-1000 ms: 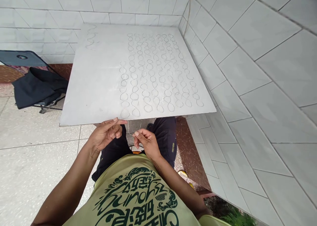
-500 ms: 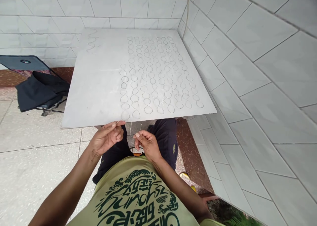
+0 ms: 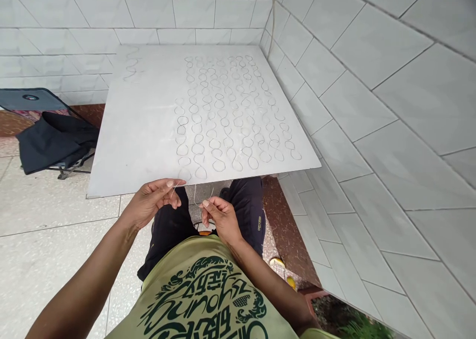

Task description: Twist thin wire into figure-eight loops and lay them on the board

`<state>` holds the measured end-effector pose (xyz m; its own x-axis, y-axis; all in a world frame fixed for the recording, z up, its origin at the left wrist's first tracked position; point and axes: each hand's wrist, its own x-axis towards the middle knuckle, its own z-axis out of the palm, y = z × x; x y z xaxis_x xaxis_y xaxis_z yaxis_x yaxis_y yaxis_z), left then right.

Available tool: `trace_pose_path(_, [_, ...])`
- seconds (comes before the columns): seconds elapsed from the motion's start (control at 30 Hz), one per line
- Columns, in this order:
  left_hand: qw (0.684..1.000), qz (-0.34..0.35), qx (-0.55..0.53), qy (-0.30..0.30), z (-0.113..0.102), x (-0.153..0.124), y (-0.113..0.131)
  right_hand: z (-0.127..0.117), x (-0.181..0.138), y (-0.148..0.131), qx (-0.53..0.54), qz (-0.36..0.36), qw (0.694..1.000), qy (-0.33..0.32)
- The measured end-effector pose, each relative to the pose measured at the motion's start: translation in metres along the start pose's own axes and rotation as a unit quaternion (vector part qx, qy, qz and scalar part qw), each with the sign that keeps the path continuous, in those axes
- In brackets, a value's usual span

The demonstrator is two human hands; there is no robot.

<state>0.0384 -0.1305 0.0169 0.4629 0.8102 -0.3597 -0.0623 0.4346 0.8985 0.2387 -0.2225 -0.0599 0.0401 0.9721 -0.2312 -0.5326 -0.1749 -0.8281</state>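
A thin piece of silver wire (image 3: 195, 194) is held between both hands just below the near edge of a white board (image 3: 141, 131). My left hand (image 3: 152, 202) pinches one end with thumb and fingertips. My right hand (image 3: 221, 219) pinches the other end, fingers closed. On the board lie several rows of bent wire figure-eight loops (image 3: 230, 116), and one wavy wire piece (image 3: 130, 66) sits alone at the far left corner.
The board rests over my lap, in the corner of white tiled walls (image 3: 372, 106). A folding chair with a dark cloth (image 3: 52, 136) stands on the floor at the left. Speckled floor tiles (image 3: 55, 230) lie beneath.
The view has shifted slightly. My left hand's fingers have worked along the wire, bending it a little; the right hand stays in much the same place.
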Motion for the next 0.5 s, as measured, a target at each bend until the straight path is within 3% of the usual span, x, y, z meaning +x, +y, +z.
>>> trace_pose_path(0.27, [0.995,0.024,0.093,0.020,0.008,0.016,-0.010,0.000,0.001,0.002,-0.023,-0.001,1.000,-0.002])
trace_pose_path(0.5, [0.986,-0.008,0.159,-0.046,-0.006,0.031,0.004,0.000,-0.003,-0.002,-0.067,-0.001,0.998,-0.018])
